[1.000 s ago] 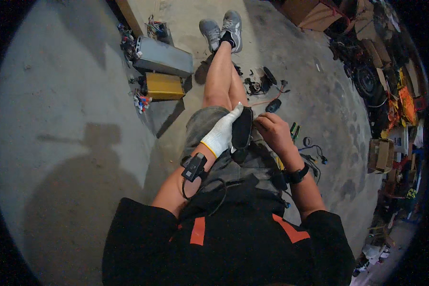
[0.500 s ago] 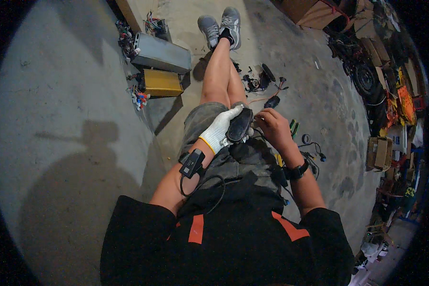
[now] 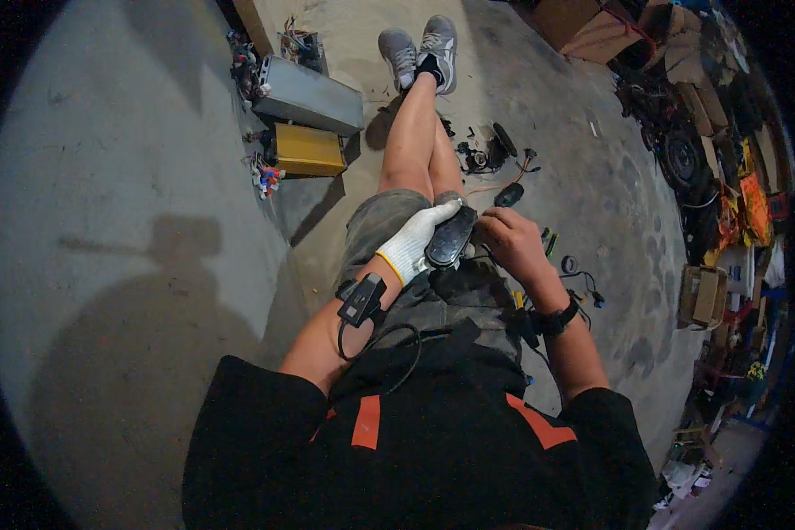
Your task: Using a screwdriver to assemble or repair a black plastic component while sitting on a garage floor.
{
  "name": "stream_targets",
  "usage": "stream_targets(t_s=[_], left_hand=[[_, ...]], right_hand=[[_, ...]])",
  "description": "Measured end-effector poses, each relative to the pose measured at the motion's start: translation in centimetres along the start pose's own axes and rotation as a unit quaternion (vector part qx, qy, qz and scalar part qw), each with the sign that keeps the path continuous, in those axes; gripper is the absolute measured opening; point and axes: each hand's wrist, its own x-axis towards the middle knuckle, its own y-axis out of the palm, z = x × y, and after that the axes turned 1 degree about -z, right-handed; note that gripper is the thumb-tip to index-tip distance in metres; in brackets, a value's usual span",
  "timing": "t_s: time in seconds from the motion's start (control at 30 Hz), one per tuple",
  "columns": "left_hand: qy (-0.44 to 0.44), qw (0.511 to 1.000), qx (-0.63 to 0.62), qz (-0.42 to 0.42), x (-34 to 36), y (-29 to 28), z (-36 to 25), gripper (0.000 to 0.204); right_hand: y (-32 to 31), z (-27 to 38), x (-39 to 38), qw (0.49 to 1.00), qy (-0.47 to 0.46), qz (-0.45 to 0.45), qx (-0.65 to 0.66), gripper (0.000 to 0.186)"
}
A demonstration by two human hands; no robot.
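Note:
My left hand [image 3: 413,247], in a white knit glove with a yellow cuff, grips a dark oblong object [image 3: 450,237] with a glossy upper face over my lap. My bare right hand [image 3: 510,243] is at the right edge of that object, its fingers curled and pressed together; whatever lies between them is too small to make out. My legs in grey shorts [image 3: 375,212] stretch forward, crossed at the ankles.
Left of my legs lie a silver metal box [image 3: 307,97] and a gold one [image 3: 309,152], with wiring. Right are loose black parts [image 3: 486,152], cables [image 3: 583,283] and a tape roll [image 3: 568,263] on the floor [image 3: 618,212]. Cardboard boxes [image 3: 601,31] and clutter [image 3: 751,208] line the right.
The dark object has turned in my left hand, showing more of its glossy face than a second ago. My right hand stays beside it, moved only slightly.

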Motion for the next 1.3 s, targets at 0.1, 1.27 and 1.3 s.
stream_targets(t_s=[0.1, 1.27, 1.3], left_hand=[[-0.008, 1.000, 0.005, -0.006, 0.2, -0.3, -0.1, 0.036], [0.019, 0.987, 0.116, -0.108, 0.4, 0.1, 0.6, 0.039], [0.025, 0.986, 0.120, -0.111, 0.3, 0.3, 0.6, 0.039]], right_hand=[[0.0, -0.1, 0.0, 1.000, 0.007, -0.003, 0.006, 0.018], [0.1, 0.9, -0.3, 0.984, 0.156, 0.087, 0.015, 0.012], [0.2, 0.8, -0.4, 0.985, 0.152, 0.086, -0.003, 0.011]])
